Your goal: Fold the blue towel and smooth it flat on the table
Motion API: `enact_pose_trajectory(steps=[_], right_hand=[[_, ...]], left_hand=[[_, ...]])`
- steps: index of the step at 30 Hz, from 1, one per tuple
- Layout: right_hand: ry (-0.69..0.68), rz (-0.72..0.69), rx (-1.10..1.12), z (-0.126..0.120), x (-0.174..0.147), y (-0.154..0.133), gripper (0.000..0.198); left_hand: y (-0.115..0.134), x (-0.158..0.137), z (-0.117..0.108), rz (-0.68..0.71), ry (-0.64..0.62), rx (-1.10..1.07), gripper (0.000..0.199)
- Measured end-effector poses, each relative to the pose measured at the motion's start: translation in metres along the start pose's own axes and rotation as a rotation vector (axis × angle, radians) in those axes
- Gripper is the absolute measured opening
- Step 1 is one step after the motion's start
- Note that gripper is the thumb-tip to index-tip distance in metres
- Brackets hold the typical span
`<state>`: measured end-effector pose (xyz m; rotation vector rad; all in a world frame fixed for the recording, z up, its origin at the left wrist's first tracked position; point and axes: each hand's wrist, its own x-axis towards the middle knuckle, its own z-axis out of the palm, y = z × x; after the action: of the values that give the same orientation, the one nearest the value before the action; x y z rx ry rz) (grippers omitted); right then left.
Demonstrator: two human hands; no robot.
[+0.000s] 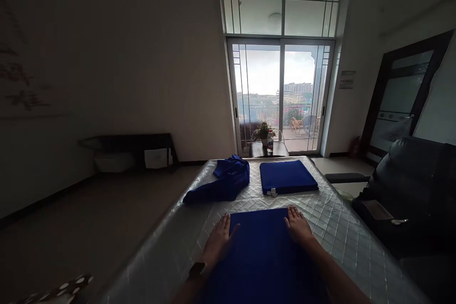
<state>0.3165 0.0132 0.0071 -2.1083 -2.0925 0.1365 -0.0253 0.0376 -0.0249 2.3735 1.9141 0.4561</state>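
Observation:
A blue cloth [261, 256] lies flat before me on a quilted silvery mattress [153, 251]. My left hand [219, 240] rests along its far left corner, fingers stretched out, a dark watch on the wrist. At the far right corner my right hand [298, 225] lies flat with its fingers extended. Both palms press on the cloth's edges without gripping it. Beyond them on the right is a neatly folded stack of blue cloth [288, 175] with white tags at its near edge. A crumpled blue cloth [224, 180] lies to the left of that stack.
Behind the mattress stands a small dark table [256, 150] with a potted plant [263, 132] and a bottle [270, 141], before a sliding glass door [281, 99]. A black chair [409, 194] stands close on the right. A low dark cabinet [131, 145] is against the left wall.

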Motion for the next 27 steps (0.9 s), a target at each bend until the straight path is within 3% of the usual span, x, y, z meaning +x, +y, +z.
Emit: enact_pose_trajectory(steps=[3, 6, 9, 14, 17, 19, 21, 27], right_hand=[[0.014, 0.009, 0.044, 0.008, -0.001, 0.003, 0.069], [0.041, 0.001, 0.085, 0.013, -0.001, 0.005, 0.069], [0.057, 0.005, 0.103, 0.012, -0.001, 0.005, 0.068], [0.038, -0.018, 0.093, 0.010, -0.002, 0.007, 0.066], [0.010, -0.055, 0.067, 0.010, -0.003, 0.010, 0.067], [0.008, -0.050, 0.074, 0.011, -0.002, 0.011, 0.067], [0.016, -0.033, 0.096, 0.012, -0.001, 0.011, 0.066], [0.033, 0.003, 0.166, 0.012, 0.000, 0.008, 0.068]], left_hand=[[-0.003, 0.008, -0.002, 0.019, -0.028, 0.085, 0.084], [0.015, 0.021, -0.008, 0.030, 0.004, 0.214, 0.084], [0.069, 0.031, -0.004, 0.138, 0.081, 0.211, 0.075], [0.194, 0.037, 0.032, 0.423, 0.084, -0.013, 0.065], [0.229, 0.043, 0.048, 0.487, 0.023, -0.091, 0.060], [0.227, 0.046, 0.051, 0.466, -0.015, -0.090, 0.059], [0.210, 0.048, 0.049, 0.433, -0.032, -0.056, 0.060], [0.120, 0.037, 0.028, 0.239, -0.073, 0.070, 0.074]])
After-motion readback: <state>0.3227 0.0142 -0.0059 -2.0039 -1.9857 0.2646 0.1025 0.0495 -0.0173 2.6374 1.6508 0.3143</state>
